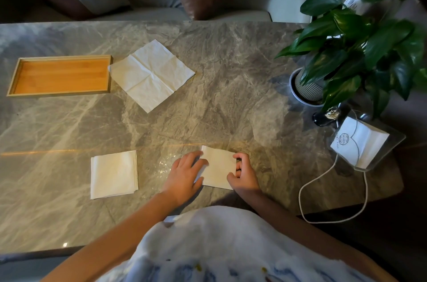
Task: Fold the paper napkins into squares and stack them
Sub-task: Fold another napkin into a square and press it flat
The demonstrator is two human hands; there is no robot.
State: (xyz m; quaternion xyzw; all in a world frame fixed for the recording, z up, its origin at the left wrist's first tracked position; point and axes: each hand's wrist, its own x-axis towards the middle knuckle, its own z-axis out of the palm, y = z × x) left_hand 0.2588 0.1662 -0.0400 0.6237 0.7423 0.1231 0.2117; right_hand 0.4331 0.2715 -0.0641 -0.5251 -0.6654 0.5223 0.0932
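The napkin [219, 166] being folded is thin paper, so I judge it nearly weightless, limp and easy to tear or crumple. It will keep a crease once pressed but slide on the polished worktop [231, 62] if it is not pinned. It is best pinched at an edge or corner with a flat palm holding the rest down, and that is roughly what is happening here.

It lies at the near middle of the worktop, just in front of the person. The left hand [184, 172] lies on its left side with the fingers straight and flat, pressing and gripping nothing. The right hand [245, 172] is curled at the right edge, with the thumb on the paper and the fingers bent round the edge, apparently pinching it.

The visible part looks close to square, a little longer from near to far. It sits slightly askew to the worktop's edge, with its far-left corner farthest from the person. How far it runs under the left hand is hidden.

To the left, well apart, sits a stack [114, 174] of folded squares, its edges roughly parallel to the worktop's near edge. Farther off lies an open napkin [151, 75], turned corner-on like a diamond, with one corner touching a wooden tray [13, 78]. A potted plant [360, 50] stands at the right
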